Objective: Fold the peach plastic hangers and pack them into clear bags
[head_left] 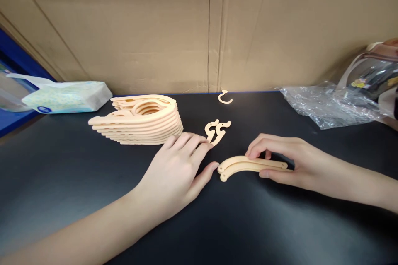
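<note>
My right hand [287, 159] pinches two curved beige hanger arms [245, 161] side by side between thumb and fingers, low over the black table. My left hand [183, 165] is palm down, thumb apart from the fingers. Its fingertips reach the lower ends of two small beige hook-ended pieces [219, 130]; whether they grip them is hidden. The left thumb tip lies close to the left ends of the curved arms. Behind that hand rises a neat stack of beige folding hangers [146, 126]. Farther back lies one loose beige hook [224, 97].
At the back left, a tissue pack [70, 97] lies against a blue edge. Crumpled clear plastic [329, 103] and a transparent bag [370, 70] with a tan trim occupy the back right. A cardboard wall [168, 29] closes off the table [199, 232] at the rear.
</note>
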The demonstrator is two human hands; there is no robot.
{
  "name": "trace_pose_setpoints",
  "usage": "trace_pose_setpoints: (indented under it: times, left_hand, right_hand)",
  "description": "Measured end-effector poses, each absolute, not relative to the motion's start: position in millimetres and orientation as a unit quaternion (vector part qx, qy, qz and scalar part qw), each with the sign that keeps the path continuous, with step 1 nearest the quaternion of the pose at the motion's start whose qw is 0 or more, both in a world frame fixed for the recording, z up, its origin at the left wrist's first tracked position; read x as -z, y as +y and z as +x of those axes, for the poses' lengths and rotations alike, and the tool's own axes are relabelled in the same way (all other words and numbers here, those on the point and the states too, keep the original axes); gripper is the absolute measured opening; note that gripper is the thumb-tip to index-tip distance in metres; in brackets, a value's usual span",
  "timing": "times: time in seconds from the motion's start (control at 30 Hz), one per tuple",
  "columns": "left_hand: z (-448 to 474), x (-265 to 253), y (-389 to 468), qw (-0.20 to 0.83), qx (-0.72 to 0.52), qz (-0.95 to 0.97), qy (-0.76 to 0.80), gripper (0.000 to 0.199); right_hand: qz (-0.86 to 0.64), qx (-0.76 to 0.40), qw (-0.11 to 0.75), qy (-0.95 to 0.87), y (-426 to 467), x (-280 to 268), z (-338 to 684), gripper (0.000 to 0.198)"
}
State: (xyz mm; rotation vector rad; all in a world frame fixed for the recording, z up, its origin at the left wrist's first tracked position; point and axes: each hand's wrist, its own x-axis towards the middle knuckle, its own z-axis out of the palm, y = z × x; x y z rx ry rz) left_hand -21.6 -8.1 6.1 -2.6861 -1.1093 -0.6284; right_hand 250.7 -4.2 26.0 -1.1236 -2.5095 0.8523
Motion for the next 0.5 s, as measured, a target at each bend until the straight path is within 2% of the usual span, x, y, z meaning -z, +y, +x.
trace_pose_setpoints:
  times: [0.17,0.23,0.37,0.5]
  left_hand:
    - [-22.7,-7.5,-7.7,0.119,0.205,-0.898,-0.370,0.026]
    - [-22.8,-7.9,-7.4,0.125,0.204,-0.898,-0.370,0.027]
    - [-21.8,-7.8,-7.6,0.122,0.208,-0.896,-0.373,0.025]
    - [-21.9,-6.6,-6.9,0.131,0.206,-0.897,-0.367,0.024]
  right_hand:
    - [-0.349,-0.304,0.124,-0.878,-10.7,-31.9,236.3,0.016]
    - [-0.340,-0.255,0.148,-0.893,0.0,-31.7,235.4,0.022]
    - [-0.337,-0.074,0.166,-0.924,33.9,-20.5,238.5,0.034]
    - [-0.322,-0.048,0.154,-0.933,54.2,-7.6,235.1,0.034]
